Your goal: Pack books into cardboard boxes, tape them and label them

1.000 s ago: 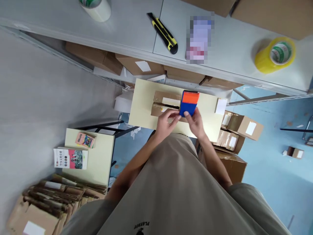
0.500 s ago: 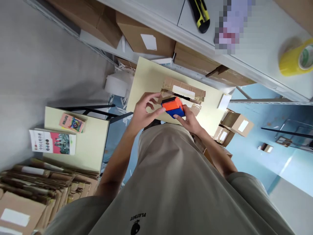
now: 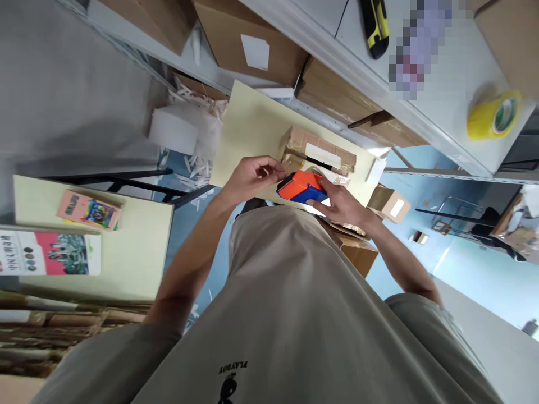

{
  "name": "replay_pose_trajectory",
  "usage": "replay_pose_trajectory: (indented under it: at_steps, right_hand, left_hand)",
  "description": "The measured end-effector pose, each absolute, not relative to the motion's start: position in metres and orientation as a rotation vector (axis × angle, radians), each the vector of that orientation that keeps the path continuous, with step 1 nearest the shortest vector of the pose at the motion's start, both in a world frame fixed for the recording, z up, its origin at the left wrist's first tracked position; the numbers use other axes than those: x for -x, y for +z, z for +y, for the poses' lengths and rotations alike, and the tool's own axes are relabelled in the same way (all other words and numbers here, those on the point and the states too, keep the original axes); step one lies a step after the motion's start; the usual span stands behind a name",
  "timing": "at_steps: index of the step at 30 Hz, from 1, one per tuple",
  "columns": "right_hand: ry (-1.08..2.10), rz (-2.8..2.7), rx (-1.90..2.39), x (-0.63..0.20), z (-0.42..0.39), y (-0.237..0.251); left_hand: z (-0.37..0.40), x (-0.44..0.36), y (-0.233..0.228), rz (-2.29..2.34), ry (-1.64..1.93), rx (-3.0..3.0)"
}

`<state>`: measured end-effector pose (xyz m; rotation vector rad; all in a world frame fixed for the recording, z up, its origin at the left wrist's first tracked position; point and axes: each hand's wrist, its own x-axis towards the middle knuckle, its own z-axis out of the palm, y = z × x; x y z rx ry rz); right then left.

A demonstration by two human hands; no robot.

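In the head view I see two bare hands and one small orange-and-blue box (image 3: 301, 187) in the middle of the frame. The right hand (image 3: 343, 201) grips its right end, thumb below, fingers above, covering that end. The left hand (image 3: 248, 177) is just beside its left end, fingers curled and thumb near them; whether they pinch anything, I cannot tell.

Beyond the box, partly hidden by it, lies one brown cardboard carton with white labels (image 3: 301, 137) on a cream rectangular tabletop (image 3: 248, 123). The grey-brown shirt (image 3: 311, 303) blocks the lower middle. At left, two colourful printed books (image 3: 63, 253) lie on a second cream table (image 3: 130, 252). At upper right, one black-and-yellow plastic cutter (image 3: 376, 31) and one yellow tape roll (image 3: 482, 120) rest on a grey worktop (image 3: 446, 112).
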<state>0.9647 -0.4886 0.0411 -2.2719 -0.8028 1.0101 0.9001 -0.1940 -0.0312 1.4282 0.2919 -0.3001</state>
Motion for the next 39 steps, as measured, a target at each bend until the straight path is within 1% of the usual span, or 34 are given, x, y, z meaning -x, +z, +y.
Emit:
replay_pose_trajectory:
  at_steps: [7, 11, 15, 18, 21, 24, 28, 33, 39]
  right_hand:
    - [1.154, -0.648, 2.464, -0.993, -0.458, 0.065]
    - [1.319, -0.611, 2.511, -1.018, -0.442, 0.079]
    - [1.512, -0.611, 2.503, -1.049, -0.442, 0.118]
    - [1.600, -0.596, 2.553, -1.068, -0.443, 0.153]
    - [1.639, -0.486, 2.666, -1.077, -0.434, 0.172]
    - [1.600, -0.442, 2.705, -1.077, -0.417, 0.173]
    - [1.566, -0.457, 2.745, -1.078, -0.403, 0.161]
    - [1.373, -0.607, 2.771, -1.083, -0.402, 0.142]
    - [1.295, -0.512, 2.807, -1.082, -0.398, 0.123]
  left_hand:
    - [-0.212, -0.905, -0.062, 0.487, -0.312, -1.239]
    - [-0.222, -0.908, -0.070, 0.520, -0.318, -1.168]
    - [-0.207, -0.918, -0.083, 0.545, -0.246, -1.160]
    - [-0.184, -0.930, -0.106, 0.630, -0.197, -1.165]
    - [-0.177, -0.942, -0.129, 0.674, -0.245, -1.118]
    - [-0.189, -0.950, -0.145, 0.699, -0.320, -1.033]
    - [-0.203, -0.956, -0.160, 0.739, -0.393, -0.951]
    - [-0.209, -0.961, -0.179, 0.732, -0.443, -0.919]
    - [-0.228, -0.967, -0.188, 0.727, -0.518, -0.904]
